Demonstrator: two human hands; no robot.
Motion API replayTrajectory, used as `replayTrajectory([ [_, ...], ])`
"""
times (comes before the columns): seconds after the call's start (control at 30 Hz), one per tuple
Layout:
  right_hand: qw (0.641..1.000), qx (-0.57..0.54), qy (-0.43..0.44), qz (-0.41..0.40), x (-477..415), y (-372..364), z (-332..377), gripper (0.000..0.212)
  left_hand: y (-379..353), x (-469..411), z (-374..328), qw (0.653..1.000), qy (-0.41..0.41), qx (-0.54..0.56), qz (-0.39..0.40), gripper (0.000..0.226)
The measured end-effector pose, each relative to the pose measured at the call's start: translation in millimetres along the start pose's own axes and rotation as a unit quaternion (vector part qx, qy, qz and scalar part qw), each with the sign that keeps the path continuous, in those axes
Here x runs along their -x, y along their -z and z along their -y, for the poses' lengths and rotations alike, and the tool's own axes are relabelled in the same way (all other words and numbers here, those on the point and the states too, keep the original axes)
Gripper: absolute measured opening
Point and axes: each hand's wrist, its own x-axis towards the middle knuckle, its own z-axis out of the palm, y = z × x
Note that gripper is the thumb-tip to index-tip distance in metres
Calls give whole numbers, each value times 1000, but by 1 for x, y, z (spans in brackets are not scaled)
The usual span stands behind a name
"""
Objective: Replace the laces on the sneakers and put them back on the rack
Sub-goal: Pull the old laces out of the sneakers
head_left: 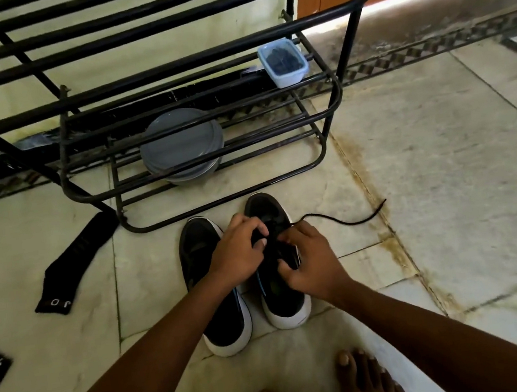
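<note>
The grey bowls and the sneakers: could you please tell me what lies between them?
Head view: between grey bowls and sneakers run the rack's bottom bars and bare floor.

My left sneaker [204, 255] and right sneaker [285, 307], black with white soles, stand upright side by side on the floor, toes toward the black metal rack [338, 90] just beyond. A thin black lace [353, 224] trails from the right sneaker's top across the tiles to the right.

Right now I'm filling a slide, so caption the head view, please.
Left hand and right hand work a black lace on one sneaker before the rack.
</note>
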Motion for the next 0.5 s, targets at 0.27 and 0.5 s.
replayTrajectory([
  [0.27, 990, 133, -23, -28, 8, -16, 5, 26, -4, -10, -6, 998, 51, 13, 41, 13],
  [0.5, 978, 198, -31, -58, 11, -17, 16, 39, 4, -16, -11, 996, 38, -31, 71, 10],
])
